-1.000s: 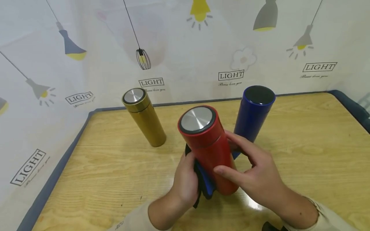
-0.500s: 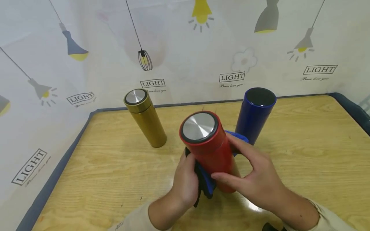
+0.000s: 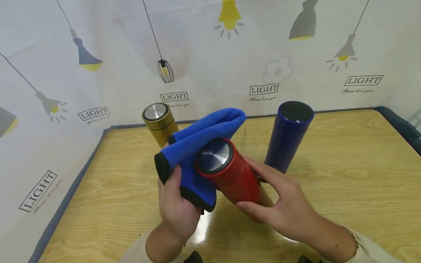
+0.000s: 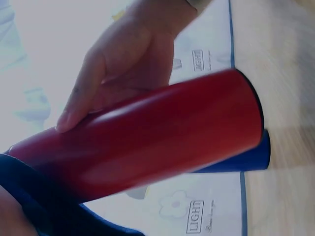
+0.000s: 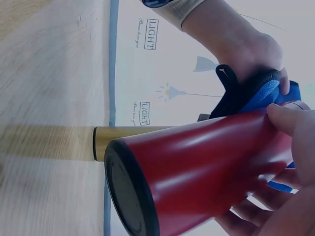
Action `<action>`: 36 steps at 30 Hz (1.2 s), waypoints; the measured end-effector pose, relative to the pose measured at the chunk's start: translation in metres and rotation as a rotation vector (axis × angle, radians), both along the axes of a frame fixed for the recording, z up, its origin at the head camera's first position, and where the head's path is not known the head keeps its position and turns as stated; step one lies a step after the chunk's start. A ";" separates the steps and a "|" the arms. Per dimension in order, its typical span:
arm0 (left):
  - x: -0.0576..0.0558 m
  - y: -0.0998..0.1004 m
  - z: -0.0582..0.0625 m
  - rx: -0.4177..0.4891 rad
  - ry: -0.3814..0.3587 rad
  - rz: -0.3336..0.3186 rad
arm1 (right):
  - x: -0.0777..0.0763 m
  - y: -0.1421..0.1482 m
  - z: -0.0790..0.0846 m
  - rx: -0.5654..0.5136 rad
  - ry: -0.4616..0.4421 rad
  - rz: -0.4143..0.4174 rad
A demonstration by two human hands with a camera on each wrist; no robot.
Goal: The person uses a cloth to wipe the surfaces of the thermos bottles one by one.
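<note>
My right hand [image 3: 286,204] grips a red thermos [image 3: 241,184] round its lower body, thumb on the near side. The thermos is held tilted, its silver-topped lid [image 3: 215,157] leaning left; in the right wrist view its black base [image 5: 129,189] shows, clear of the table. My left hand [image 3: 179,212] holds a folded blue cloth [image 3: 205,137] with black edging, thumb over its near edge. The cloth lies against the lid's left side, with a fold reaching behind it. Most left fingers are hidden behind the cloth.
A gold thermos [image 3: 161,124] stands at the back left, partly covered by the cloth in the head view. At the back right stands a dark blue thermos [image 3: 289,140]. A wooden table [image 3: 355,175] meets a lamp-printed backdrop [image 3: 210,65] behind.
My left hand has moved up and left, bringing the cloth from the red thermos's lower side to its lid. The red thermos now leans further left, its lid lower. The right hand keeps its grip.
</note>
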State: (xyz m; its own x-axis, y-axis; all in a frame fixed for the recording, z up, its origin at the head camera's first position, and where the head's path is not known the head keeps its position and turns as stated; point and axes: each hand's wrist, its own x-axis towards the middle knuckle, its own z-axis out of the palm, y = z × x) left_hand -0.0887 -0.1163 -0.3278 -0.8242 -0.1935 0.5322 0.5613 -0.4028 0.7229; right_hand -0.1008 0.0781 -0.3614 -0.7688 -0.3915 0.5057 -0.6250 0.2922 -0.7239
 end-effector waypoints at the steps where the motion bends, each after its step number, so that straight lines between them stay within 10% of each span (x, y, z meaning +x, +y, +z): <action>1: 0.000 -0.001 -0.001 -0.032 0.028 0.016 | 0.000 0.000 0.000 0.003 -0.001 0.001; 13: -0.004 0.001 0.002 -0.373 0.403 0.226 | -0.002 0.000 -0.003 0.031 0.024 0.015; 36: -0.002 0.000 0.004 -0.433 0.320 0.213 | -0.001 0.003 -0.001 0.029 -0.029 -0.030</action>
State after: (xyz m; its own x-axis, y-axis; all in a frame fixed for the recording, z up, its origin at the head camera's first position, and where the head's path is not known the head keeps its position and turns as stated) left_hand -0.0907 -0.1165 -0.3242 -0.5760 -0.0463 0.8162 0.8154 0.0380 0.5776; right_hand -0.1021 0.0813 -0.3620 -0.7946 -0.3825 0.4714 -0.5943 0.3316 -0.7327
